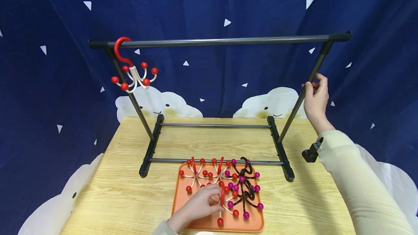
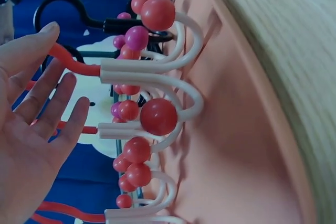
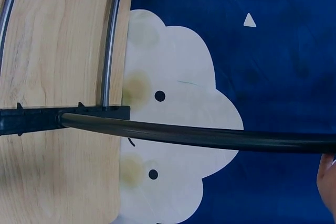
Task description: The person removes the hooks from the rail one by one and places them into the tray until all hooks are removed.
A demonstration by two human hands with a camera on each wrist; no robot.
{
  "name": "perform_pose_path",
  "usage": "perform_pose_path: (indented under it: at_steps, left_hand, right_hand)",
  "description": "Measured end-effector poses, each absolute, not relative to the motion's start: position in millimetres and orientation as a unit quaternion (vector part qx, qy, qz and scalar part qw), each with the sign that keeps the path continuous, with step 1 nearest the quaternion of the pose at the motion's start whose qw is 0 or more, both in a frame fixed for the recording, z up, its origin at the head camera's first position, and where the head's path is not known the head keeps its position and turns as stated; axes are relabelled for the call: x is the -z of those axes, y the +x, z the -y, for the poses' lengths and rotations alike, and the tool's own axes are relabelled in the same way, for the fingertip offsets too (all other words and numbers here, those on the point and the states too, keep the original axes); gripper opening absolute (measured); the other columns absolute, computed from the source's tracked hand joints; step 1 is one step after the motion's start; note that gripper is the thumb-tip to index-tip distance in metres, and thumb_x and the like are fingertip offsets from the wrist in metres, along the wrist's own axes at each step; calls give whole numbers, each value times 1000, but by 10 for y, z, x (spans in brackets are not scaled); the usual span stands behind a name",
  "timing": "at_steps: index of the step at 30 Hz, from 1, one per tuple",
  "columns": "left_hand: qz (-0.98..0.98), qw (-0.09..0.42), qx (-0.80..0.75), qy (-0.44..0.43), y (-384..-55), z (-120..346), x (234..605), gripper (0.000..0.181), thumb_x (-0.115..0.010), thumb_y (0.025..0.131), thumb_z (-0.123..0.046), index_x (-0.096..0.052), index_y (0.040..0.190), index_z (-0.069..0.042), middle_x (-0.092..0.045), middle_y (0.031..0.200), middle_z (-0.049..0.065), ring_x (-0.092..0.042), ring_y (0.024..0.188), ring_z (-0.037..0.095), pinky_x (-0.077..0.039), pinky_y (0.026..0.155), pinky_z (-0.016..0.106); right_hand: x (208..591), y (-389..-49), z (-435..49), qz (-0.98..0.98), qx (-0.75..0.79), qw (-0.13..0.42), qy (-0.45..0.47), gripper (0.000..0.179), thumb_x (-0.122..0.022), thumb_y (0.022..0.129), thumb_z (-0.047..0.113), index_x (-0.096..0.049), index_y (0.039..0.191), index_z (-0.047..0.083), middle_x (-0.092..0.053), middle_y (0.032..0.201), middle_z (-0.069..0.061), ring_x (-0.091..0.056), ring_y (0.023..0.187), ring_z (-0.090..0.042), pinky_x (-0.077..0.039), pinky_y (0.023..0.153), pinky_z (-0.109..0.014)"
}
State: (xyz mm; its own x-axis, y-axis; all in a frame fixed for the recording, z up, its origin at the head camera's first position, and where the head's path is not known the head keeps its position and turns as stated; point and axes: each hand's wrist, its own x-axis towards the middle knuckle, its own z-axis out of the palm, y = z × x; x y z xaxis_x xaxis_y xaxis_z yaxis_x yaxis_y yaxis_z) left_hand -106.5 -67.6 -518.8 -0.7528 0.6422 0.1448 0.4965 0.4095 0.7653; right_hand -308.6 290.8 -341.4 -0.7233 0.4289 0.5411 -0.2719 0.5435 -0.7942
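Observation:
My left hand (image 1: 204, 203) reaches over an orange tray (image 1: 178, 196) and pinches the red hook of a multi-arm hanger (image 1: 222, 196) with white arms and red ball tips. In the left wrist view, the thumb lies on the hanger's red hook (image 2: 79, 65), the index finger behind it, the other fingers spread. Its arms overlap the tray. More red-and-white hangers (image 1: 195, 171) and black ones with magenta balls (image 1: 244, 195) stand beside it. My right hand (image 1: 316, 99) grips the right post (image 1: 295, 108) of a dark metal rack; in the right wrist view only a bit of the hand (image 3: 326, 182) shows.
One red-and-white hanger (image 1: 133, 73) hangs at the left end of the rack's top bar (image 1: 225, 41). The rack's black feet (image 1: 151, 148) and lower crossbars (image 1: 215, 125) rest on the wooden table (image 1: 124, 188). A blue curtain (image 1: 212, 6) with white clouds hangs behind.

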Motion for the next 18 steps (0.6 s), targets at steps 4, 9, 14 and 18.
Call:
perform_pose_path:
  at_steps: [4, 9, 14, 18]
  left_hand:
    - [-856, 59, -370, 356, -1078, 740, 5148, 20, -72, 76, -27, -56, 87, -22, -56, 97, -11, -56, 90, 5, -48, 75, 21]
    - [-868, 16, -338, 363, -1139, 855, 5057, 19, -71, 76, -30, -60, 89, -24, -58, 93, -12, -51, 85, 0, -44, 73, 18]
    - [-880, -43, -331, 338, -1259, 964, 4858, 11, -68, 79, -26, -62, 87, -22, -59, 88, -11, -50, 74, -1, -43, 66, 17]
    - [-884, -110, -338, 304, -1377, 1070, 4660, 4, -63, 84, -23, -64, 86, -20, -59, 87, -13, -53, 75, 2, -45, 64, 20]
  right_hand:
    - [3429, -3082, -2911, 798, -474, 368, -48, 30, -46, 94, 21, -45, 124, 19, -43, 83, 22, -48, 77, 12, -36, 73, -12]
    - [3429, -3060, -2910, 799, -471, 371, -50, 30, -46, 95, 22, -45, 125, 19, -44, 83, 21, -47, 77, 12, -36, 73, -13]
    - [3408, -3055, -2907, 803, -469, 365, -46, 31, -45, 95, 24, -44, 126, 19, -43, 85, 21, -47, 79, 12, -35, 74, -13]
    - [3414, -3056, -2906, 805, -467, 362, -48, 31, -45, 95, 26, -44, 125, 19, -43, 84, 23, -46, 79, 11, -35, 73, -14]
